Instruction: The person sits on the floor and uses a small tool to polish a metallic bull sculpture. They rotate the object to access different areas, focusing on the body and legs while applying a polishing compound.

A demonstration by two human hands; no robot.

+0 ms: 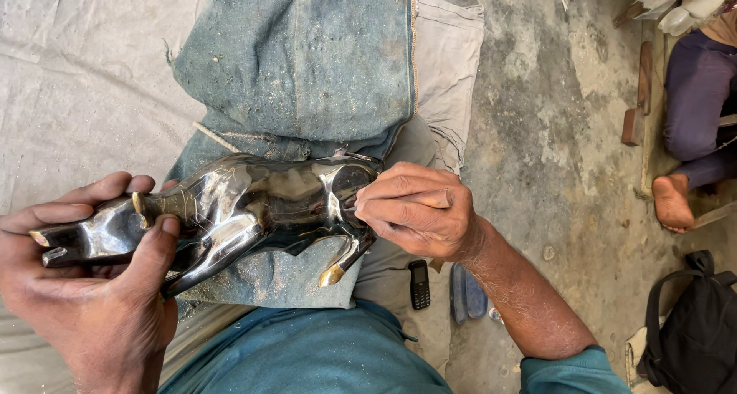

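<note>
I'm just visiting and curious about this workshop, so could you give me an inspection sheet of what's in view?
Surface: dusty concrete floor, pale sheet at left.
Job's things: shiny dark metal animal figure lying on a denim cloth over the lap; small tool at its rear.
Clutter: mobile phone, black backpack, wooden mallet.
Grippers: left hand grips the figure's head end; right hand presses the tool.
Cables: nothing seen.
Surroundings: another person's bare foot at right.

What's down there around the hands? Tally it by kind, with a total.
Metal animal figures: 1
Hands on the figure: 2, left hand and right hand
Denim cloths: 1
Mobile phones: 1
Black backpacks: 1
Total: 6
</note>
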